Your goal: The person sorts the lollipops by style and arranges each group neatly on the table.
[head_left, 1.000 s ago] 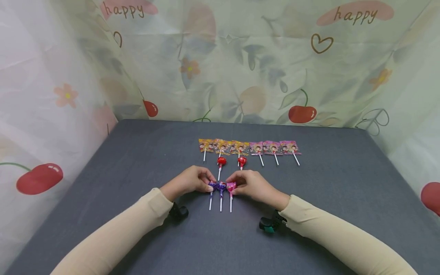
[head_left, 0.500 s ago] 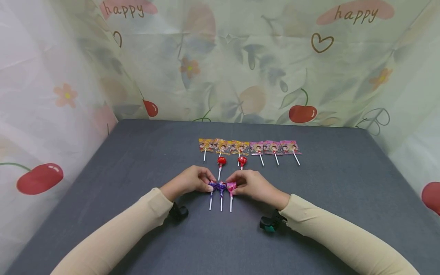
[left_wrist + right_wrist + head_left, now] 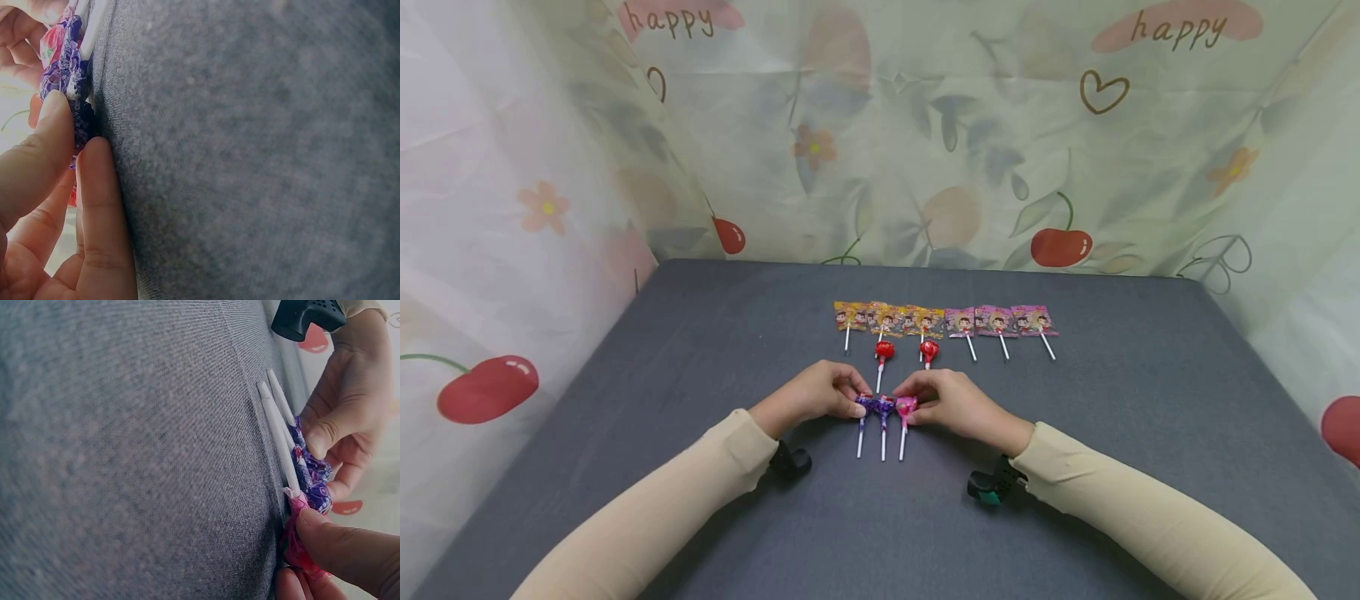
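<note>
Three wrapped lollipops lie side by side on the dark grey table, their white sticks toward me. My left hand (image 3: 822, 392) pinches the left purple lollipop (image 3: 861, 421) by its head, thumb on the near side. The middle purple lollipop (image 3: 883, 408) lies between the two hands. At the right end, my right hand (image 3: 957, 406) pinches the pink lollipop (image 3: 906, 406). In the right wrist view, the thumb presses on the pink wrapper (image 3: 291, 540) close to the purple heads. Purple wrapper (image 3: 55, 76) shows past the left thumb in the left wrist view.
Two red lollipops (image 3: 884, 351) lie just beyond the hands; the right one's stick is partly hidden. Behind them is a row of flat-packed lollipops, several in yellow (image 3: 851, 317) and pink (image 3: 1033, 321) packets. A patterned curtain (image 3: 895, 167) surrounds the grey table (image 3: 730, 325).
The pink lollipop's stick end has swung slightly left, toward the purple ones. Both hands keep their pinches and have hardly moved.
</note>
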### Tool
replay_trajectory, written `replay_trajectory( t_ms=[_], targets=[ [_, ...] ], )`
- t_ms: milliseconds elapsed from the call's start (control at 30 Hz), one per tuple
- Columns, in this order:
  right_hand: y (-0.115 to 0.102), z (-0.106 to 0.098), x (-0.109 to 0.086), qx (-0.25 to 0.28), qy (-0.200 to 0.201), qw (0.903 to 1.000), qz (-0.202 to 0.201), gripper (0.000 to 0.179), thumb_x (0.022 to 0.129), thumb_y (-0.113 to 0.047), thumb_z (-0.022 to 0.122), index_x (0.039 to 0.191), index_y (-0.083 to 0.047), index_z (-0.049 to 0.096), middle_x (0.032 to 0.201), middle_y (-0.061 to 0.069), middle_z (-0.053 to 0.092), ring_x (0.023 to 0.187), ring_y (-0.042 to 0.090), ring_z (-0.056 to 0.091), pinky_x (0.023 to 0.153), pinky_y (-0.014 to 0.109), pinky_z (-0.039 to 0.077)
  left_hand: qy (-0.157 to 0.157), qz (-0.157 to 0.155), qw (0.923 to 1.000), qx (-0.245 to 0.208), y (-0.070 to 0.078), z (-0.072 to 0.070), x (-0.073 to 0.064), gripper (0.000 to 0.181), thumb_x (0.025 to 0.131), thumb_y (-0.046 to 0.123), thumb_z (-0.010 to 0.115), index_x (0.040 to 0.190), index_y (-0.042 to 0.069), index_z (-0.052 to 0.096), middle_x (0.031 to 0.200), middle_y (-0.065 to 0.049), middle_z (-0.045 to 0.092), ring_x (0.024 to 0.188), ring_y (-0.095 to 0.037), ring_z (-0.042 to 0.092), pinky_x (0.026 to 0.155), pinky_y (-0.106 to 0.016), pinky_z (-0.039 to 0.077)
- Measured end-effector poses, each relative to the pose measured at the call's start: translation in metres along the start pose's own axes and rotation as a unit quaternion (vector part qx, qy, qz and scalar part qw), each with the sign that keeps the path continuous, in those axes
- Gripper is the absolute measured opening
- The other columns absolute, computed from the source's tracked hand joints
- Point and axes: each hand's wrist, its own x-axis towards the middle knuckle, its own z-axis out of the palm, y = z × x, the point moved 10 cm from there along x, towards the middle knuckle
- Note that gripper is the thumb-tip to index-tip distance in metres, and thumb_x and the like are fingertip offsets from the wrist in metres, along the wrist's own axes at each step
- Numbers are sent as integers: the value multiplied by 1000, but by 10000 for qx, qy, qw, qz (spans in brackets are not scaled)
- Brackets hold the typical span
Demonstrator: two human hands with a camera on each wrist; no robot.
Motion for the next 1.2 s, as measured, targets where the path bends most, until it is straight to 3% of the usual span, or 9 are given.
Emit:
replay_trajectory(
  t_ms=[533, 867, 1067, 1200],
  targets=[
    [-5, -6, -1, 57, -5, 10000, 0, 32, 82, -11, 78, 113, -10, 69, 111, 5, 70, 104, 18, 65, 89, 36, 52, -4, -51, 10000, -27, -2, 0, 2, 20, 80, 12, 79, 98, 10, 71, 82, -4, 61, 73, -15, 52, 60, -24, 42],
    [-11, -54, 3, 343, 697, 9970, -49, 40, 83, -12, 77, 120, -6, 65, 122, 14, 65, 111, 30, 62, 91, 44, 50, -9, -75, 10000, -37, -1, 0, 1, 20, 80, 13, 80, 98, 12, 71, 82, -4, 61, 73, -15, 52, 60, -25, 42],
    [1, -76, 12, 486, 1118, 9925, 2, 40, 84, -11, 76, 122, -5, 64, 123, 16, 65, 112, 31, 62, 94, 46, 48, 6, -113, 9999, -70, -2, 0, 1, 20, 80, 12, 80, 97, 12, 71, 82, -3, 60, 73, -14, 51, 60, -25, 42],
    [16, -78, 20, 484, 1214, 9912, 210, 41, 85, -11, 74, 124, -4, 63, 124, 16, 64, 112, 31, 62, 94, 47, 47, 7, -110, 9999, -28, -2, 0, 1, 20, 80, 12, 80, 97, 12, 71, 82, -3, 60, 73, -14, 51, 60, -25, 41]
  ],
)
